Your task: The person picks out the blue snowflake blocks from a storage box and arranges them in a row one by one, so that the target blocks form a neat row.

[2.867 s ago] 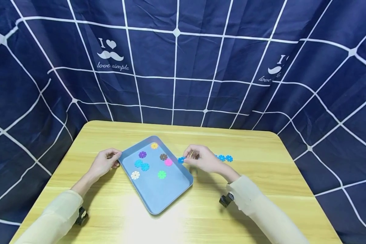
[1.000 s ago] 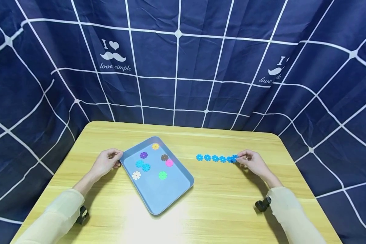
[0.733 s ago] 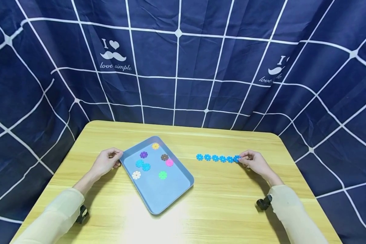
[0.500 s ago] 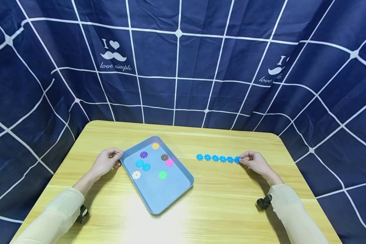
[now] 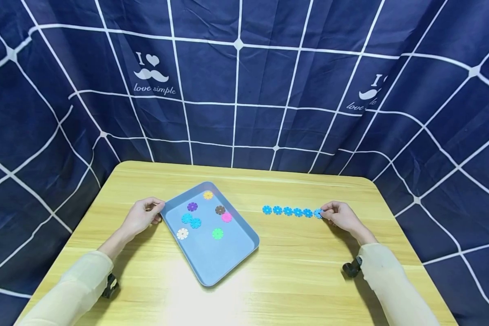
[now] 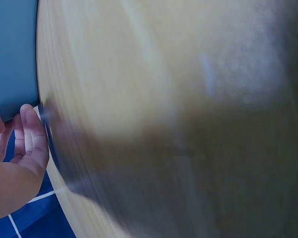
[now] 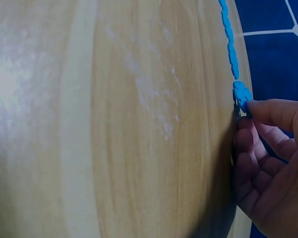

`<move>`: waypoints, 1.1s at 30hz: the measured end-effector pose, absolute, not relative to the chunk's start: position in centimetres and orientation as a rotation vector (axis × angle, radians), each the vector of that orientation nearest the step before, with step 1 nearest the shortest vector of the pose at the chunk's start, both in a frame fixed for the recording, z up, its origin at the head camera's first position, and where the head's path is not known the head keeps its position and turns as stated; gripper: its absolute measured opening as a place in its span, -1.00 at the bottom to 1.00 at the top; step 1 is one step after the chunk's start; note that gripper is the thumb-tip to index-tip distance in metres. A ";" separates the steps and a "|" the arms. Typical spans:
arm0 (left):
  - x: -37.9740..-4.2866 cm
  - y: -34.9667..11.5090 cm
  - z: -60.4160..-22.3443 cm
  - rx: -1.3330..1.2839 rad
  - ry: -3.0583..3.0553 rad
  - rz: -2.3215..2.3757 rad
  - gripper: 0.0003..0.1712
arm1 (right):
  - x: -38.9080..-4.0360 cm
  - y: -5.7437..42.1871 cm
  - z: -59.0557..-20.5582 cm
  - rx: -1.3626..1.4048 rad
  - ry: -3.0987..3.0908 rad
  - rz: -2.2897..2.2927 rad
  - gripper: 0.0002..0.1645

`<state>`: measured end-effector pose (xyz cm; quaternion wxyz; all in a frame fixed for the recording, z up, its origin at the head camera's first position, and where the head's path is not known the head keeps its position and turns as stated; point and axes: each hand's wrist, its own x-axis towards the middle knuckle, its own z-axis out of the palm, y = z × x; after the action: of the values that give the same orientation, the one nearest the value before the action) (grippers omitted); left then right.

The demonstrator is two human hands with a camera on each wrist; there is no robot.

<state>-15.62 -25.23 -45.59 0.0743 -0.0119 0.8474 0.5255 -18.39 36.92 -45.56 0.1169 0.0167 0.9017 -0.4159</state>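
Observation:
My left hand [image 5: 141,216] pinches the far left corner of a shallow blue-grey tray [image 5: 224,267], thumb over the rim; in the left wrist view the fingers [image 6: 34,134] meet the tray's outer wall [image 6: 15,54]. Inside lie flat notched snowflake discs: orange [image 5: 208,195], purple [image 5: 192,206], brown [image 5: 220,210], pink [image 5: 227,218], green [image 5: 218,233], cream [image 5: 182,233] and two light blue ones [image 5: 195,222]. At the right, my right hand [image 5: 342,216] pinches a blue snowflake disc [image 5: 317,213], tilted in the right wrist view, at the end of a row of blue discs [image 5: 287,211].
The wooden table [image 5: 293,271] has a glare patch near its front. A dark blue curtain [image 5: 252,122] with white lines hangs behind and at both sides. Black wrist cameras [image 5: 352,268] sit under both sleeves.
My right hand has carried a blue disc from beside the tray to the row's right end, where it first overlapped the neighbouring disc, then shifted slightly right. My left hand stays at the tray corner.

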 end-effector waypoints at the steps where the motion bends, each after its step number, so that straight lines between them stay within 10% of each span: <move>1: -15.6 -25.2 -45.6 -0.031 2.545 1.573 -0.64 | -18.4 36.9 -45.5 0.051 2.642 -1.213 -0.63; 33: -15.5 -25.3 -45.5 -0.022 2.562 1.547 -0.62 | -19.0 28.5 -42.2 -0.210 2.706 -1.187 -0.68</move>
<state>-15.53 -25.32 -45.47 0.0745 -0.0074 0.8536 0.5155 -19.04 28.47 -42.18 0.0894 -0.0706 0.9099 -0.3989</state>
